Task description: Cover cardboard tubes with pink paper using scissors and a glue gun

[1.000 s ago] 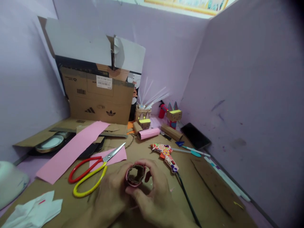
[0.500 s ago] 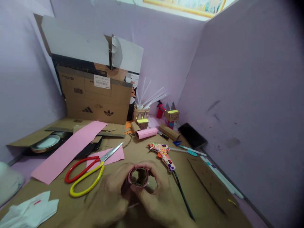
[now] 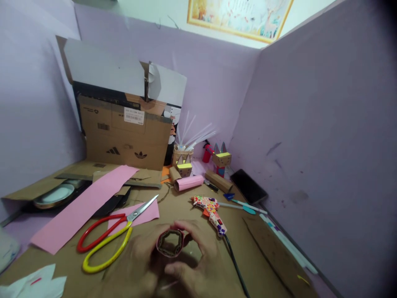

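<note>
Holding pink-skinned tube [image 3: 170, 253] in left hand [image 3: 139, 252], fingers curled snug round its left flank. On its other side, with right hand [image 3: 198, 260] arched wide: fingertip at far rim, thumb just short of near rim. Can't tell if really gripping there. Pointing open end up at head camera, with long axis running down toward desk [image 3: 201, 166], close to line of sight. Can't see far end or exact tilt.

Corrugated cardboard inside, pink paper outside; roundish outline, angular bore.

Just left: scissors [image 3: 132, 216], red and yellow handles, blades pointing away and right over small pink paper piece [image 3: 151, 213]. Beyond: long smooth pink strip [image 3: 87, 209], lying diagonal. Near left edge: crumpled white tissue [image 3: 37, 283]. Ahead right: floral glue gun [image 3: 211, 212], nozzle pointing left, black cord [image 3: 235, 265] trailing to near edge.

Farther back: pink roll [image 3: 189, 183], bare cardboard tube [image 3: 218, 181], two eared cardboard heads [image 3: 184, 169] with yellow tops, translucent sticks [image 3: 201, 135] fanned from pot [image 3: 182, 154]. Along right: dark flat device [image 3: 249, 186].

Underneath: brown cardboard sheet [image 3: 254, 269] over lilac desk. Behind, at left: opened cardboard box [image 3: 127, 138], standing upright. All round: scuffed lilac walls [image 3: 310, 103]; above, framed picture [image 3: 238, 18].
</note>
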Action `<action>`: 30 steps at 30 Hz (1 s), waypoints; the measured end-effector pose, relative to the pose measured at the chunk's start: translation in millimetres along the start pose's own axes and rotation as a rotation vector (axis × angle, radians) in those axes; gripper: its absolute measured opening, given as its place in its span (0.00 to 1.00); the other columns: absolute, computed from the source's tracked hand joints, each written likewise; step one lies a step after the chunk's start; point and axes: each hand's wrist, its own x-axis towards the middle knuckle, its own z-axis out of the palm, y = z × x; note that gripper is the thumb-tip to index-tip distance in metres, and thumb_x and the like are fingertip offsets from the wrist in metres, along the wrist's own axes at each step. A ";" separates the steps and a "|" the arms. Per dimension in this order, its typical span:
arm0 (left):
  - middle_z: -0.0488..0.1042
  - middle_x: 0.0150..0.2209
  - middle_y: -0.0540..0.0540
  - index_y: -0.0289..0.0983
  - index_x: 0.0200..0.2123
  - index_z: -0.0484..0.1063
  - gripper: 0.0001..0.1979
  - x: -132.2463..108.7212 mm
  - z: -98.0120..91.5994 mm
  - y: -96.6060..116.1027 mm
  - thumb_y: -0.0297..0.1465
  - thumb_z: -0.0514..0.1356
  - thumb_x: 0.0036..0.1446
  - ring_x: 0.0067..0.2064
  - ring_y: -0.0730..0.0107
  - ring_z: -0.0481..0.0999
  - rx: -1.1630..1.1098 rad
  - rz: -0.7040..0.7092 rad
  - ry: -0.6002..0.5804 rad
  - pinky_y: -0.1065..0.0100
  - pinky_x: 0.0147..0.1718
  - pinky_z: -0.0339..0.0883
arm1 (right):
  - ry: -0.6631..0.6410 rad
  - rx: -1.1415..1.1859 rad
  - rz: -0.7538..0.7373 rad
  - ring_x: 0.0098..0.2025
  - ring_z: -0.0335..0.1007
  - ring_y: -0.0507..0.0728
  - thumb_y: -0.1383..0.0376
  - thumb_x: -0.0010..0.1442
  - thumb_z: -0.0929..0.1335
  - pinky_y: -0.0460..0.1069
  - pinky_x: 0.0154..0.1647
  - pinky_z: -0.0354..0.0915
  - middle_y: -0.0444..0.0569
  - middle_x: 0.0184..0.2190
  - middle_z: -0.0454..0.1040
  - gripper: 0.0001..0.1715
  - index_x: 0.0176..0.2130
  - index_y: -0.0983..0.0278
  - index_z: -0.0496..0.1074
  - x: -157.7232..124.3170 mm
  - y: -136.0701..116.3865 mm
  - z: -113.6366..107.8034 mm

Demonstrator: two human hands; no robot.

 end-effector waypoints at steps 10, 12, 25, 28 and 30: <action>0.78 0.34 0.52 0.44 0.40 0.72 0.15 3.8 -6.9 1.3 0.26 0.59 0.46 0.34 0.67 0.77 -0.077 -0.051 -0.090 0.72 0.30 0.70 | -0.059 -0.047 -0.097 0.45 0.71 0.58 0.69 0.46 0.74 0.50 0.48 0.66 0.49 0.44 0.75 0.29 0.49 0.60 0.70 1.5 -0.5 -2.4; 0.77 0.33 0.52 0.43 0.38 0.71 0.12 3.9 -6.6 -2.1 0.25 0.59 0.47 0.33 0.69 0.76 -0.075 -0.070 -0.078 0.72 0.31 0.69 | -0.048 -0.121 -0.037 0.50 0.69 0.62 0.62 0.44 0.76 0.54 0.52 0.63 0.52 0.48 0.74 0.33 0.50 0.61 0.69 6.8 3.6 -16.0; 0.75 0.34 0.51 0.42 0.38 0.69 0.11 0.6 -4.8 -16.8 0.24 0.56 0.51 0.33 0.69 0.73 0.006 -0.121 0.045 0.71 0.31 0.67 | 0.007 -0.610 0.605 0.20 0.62 0.55 0.59 0.41 0.72 0.46 0.20 0.46 0.44 0.14 0.67 0.12 0.18 0.63 0.69 39.4 54.4 -76.0; 0.75 0.34 0.50 0.42 0.38 0.68 0.12 0.6 -5.4 -19.2 0.24 0.54 0.50 0.33 0.68 0.74 0.026 -0.093 0.057 0.70 0.31 0.67 | 0.037 -0.412 0.654 0.19 0.60 0.52 0.60 0.45 0.69 0.45 0.18 0.51 0.40 0.14 0.63 0.09 0.22 0.63 0.69 36.5 59.9 -70.8; 0.75 0.34 0.51 0.42 0.39 0.67 0.13 1.4 -5.9 -20.7 0.23 0.54 0.50 0.33 0.69 0.74 0.040 -0.063 0.081 0.70 0.30 0.67 | 0.048 -0.247 0.680 0.18 0.60 0.52 0.58 0.48 0.66 0.45 0.17 0.57 0.39 0.15 0.61 0.09 0.27 0.62 0.68 33.0 59.3 -70.3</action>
